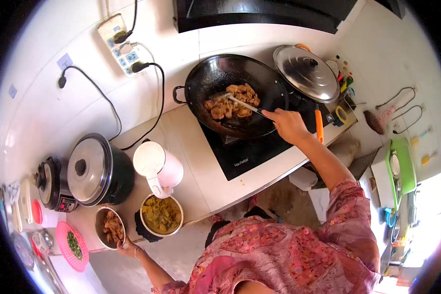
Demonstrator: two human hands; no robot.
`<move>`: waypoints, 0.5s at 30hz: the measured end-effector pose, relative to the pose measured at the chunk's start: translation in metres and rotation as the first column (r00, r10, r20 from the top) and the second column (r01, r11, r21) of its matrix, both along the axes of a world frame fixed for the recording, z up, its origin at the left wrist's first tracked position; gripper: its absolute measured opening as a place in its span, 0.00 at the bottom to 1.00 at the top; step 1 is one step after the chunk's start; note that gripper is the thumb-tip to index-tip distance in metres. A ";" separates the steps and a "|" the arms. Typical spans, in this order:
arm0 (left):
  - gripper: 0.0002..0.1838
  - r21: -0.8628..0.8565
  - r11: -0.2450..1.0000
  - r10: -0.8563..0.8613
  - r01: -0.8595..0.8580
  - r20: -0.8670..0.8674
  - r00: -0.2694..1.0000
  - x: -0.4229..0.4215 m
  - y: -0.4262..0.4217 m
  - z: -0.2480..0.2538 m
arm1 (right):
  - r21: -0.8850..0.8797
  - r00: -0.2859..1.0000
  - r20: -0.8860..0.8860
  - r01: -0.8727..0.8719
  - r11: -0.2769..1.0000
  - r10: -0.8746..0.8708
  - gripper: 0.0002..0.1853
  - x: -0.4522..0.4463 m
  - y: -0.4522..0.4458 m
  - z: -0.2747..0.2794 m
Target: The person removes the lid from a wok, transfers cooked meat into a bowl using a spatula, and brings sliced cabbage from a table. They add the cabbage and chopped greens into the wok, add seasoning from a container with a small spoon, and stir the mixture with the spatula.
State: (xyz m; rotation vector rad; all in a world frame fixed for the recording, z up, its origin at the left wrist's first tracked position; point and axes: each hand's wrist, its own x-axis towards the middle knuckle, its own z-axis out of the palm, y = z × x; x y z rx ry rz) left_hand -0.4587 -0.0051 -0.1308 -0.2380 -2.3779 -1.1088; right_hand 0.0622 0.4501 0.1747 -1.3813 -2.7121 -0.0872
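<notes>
My right hand point(290, 125) is closed around the handle of a spatula point(246, 105). The spatula's head rests among browned meat pieces point(240, 94) inside a black wok point(206, 71). At the counter's front edge, my left hand point(128, 248) grips the rim of a bowl point(99, 221) holding more meat pieces point(113, 228). Right beside that bowl stands a pot point(182, 219) filled with a yellow-green cooked dish, a dark cloth point(144, 230) at its side. Beneath the wok lies a black cooktop point(237, 164).
A white electric kettle point(152, 164), a large lidded pot point(95, 169) and an electric cooker point(54, 183) line the counter. A pink basket point(66, 230) holds chopped greens. A metal lid point(306, 73) leans behind the wok. Cords hang from a power strip point(118, 45).
</notes>
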 end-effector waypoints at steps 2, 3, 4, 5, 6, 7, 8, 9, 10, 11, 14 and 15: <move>0.24 -0.009 0.999 -0.036 0.035 -0.018 0.999 -0.003 0.001 -0.006 | 0.016 0.999 0.044 0.027 0.999 -0.028 0.22 0.020 -0.013 0.006; 0.27 0.005 0.999 -0.052 0.052 0.030 0.998 0.000 0.001 -0.005 | 0.033 0.995 0.092 0.035 0.999 -0.038 0.22 0.031 -0.019 0.011; 0.31 0.021 0.998 -0.067 0.066 0.074 0.995 0.004 0.000 -0.003 | -0.004 0.998 -0.041 0.040 0.999 -0.040 0.21 0.040 -0.027 0.024; 0.35 0.039 0.997 -0.078 0.074 0.117 0.990 0.008 -0.001 -0.001 | 0.020 0.985 -0.174 0.015 1.000 -0.011 0.19 0.049 -0.035 0.033; 0.35 0.033 0.997 -0.076 0.073 0.115 0.990 0.013 -0.003 0.003 | 0.023 0.978 -0.206 0.013 1.000 -0.008 0.19 0.055 -0.046 0.047; 0.38 0.196 0.976 -0.131 0.090 0.205 0.970 0.019 -0.002 0.006 | 0.032 0.971 -0.240 0.008 0.999 0.000 0.19 0.059 -0.057 0.064; 0.42 0.359 0.929 -0.195 0.087 0.278 0.941 0.027 -0.001 0.010 | 0.037 0.969 -0.247 -0.001 0.999 0.010 0.19 0.062 -0.066 0.078; 0.42 0.362 0.929 -0.188 0.081 0.270 0.944 0.036 -0.003 0.013 | 0.012 0.991 -0.131 0.029 1.000 -0.027 0.19 0.066 -0.076 0.091; 0.42 0.338 0.941 -0.151 0.026 0.350 0.925 0.050 -0.004 0.015 | -0.007 0.998 -0.010 0.060 0.998 -0.060 0.19 0.070 -0.084 0.099; 0.43 0.308 0.951 -0.113 -0.027 0.427 0.897 0.063 -0.008 0.018 | 0.022 0.995 0.089 0.040 0.999 -0.042 0.21 0.066 -0.090 0.100; 0.43 0.291 0.947 -0.228 0.140 0.298 0.927 0.114 -0.030 -0.014 | 0.091 0.988 0.143 0.048 0.995 -0.061 0.22 0.064 -0.063 0.051; 0.42 0.334 0.938 -0.226 0.092 0.391 0.892 0.141 -0.026 -0.012 | 0.097 0.991 0.112 0.065 0.993 -0.076 0.22 0.066 -0.046 0.037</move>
